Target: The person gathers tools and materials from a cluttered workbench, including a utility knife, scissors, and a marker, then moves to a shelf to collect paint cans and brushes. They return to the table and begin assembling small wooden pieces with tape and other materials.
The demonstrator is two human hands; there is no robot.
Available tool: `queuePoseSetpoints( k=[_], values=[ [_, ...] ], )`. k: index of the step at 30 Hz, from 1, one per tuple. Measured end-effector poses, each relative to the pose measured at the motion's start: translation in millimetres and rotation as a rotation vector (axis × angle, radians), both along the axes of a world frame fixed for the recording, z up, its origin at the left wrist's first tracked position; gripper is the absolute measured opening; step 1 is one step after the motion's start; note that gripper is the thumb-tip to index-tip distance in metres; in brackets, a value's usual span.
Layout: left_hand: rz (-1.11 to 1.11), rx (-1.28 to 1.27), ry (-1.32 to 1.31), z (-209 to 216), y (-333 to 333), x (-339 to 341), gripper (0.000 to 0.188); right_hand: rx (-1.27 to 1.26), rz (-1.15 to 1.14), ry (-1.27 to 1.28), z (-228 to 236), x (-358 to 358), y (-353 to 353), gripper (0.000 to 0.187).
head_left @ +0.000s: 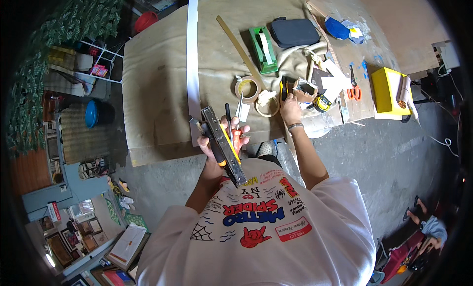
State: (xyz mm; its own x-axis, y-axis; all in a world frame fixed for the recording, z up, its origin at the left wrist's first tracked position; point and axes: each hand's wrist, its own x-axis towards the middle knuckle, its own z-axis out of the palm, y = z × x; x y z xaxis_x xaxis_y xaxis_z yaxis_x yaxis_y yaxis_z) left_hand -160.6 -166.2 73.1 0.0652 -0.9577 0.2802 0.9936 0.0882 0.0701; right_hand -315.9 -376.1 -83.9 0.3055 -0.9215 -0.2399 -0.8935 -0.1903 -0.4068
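My left hand (203,144) is closed around a bundle of tools in front of my chest. In it are a long dark bar with metal edges (222,147), a tool with an orange-red handle (237,140) and a silver shaft, a slim black stick (227,111) and a black-and-orange handle (217,154). My right hand (291,111) reaches onto the table with fingers curled, beside a yellow-and-black tool (283,89) and a torn brown cardboard piece (305,90). Whatever its fingertips grip is hidden. A yellow-and-black tape measure (321,104) lies just right of that hand.
The cloth-covered table (162,89) bears a long white strip (192,54), a wooden stick (236,40), tape rolls (251,89), a green tool with a pale handle (263,49), a dark case (294,32), orange-handled scissors (354,91) and a yellow box (387,91). Another person (431,232) sits lower right.
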Motion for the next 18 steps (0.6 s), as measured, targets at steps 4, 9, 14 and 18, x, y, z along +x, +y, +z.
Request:
queuePoseSetpoints(
  k=[4, 9, 14, 18],
  values=[
    [-0.045, -0.064, 0.041, 3, -1, -2, 0.052, 0.041, -0.054, -0.054, -2, 1, 0, 0.041],
    [-0.114, -0.121, 0.05, 15, -16, -2, 0.051, 0.114, -0.11, -0.113, -6, -2, -14, 0.048],
    [-0.127, -0.034, -0.016, 14, -22, -1, 0.051, 0.083, -0.134, -0.458, -6, -39, 11, 0.041],
    [-0.04, 0.121, -0.102, -1, -20, -3, 0.053, 0.337, -0.287, -0.909, 115, -50, 71, 0.024]
  ],
)
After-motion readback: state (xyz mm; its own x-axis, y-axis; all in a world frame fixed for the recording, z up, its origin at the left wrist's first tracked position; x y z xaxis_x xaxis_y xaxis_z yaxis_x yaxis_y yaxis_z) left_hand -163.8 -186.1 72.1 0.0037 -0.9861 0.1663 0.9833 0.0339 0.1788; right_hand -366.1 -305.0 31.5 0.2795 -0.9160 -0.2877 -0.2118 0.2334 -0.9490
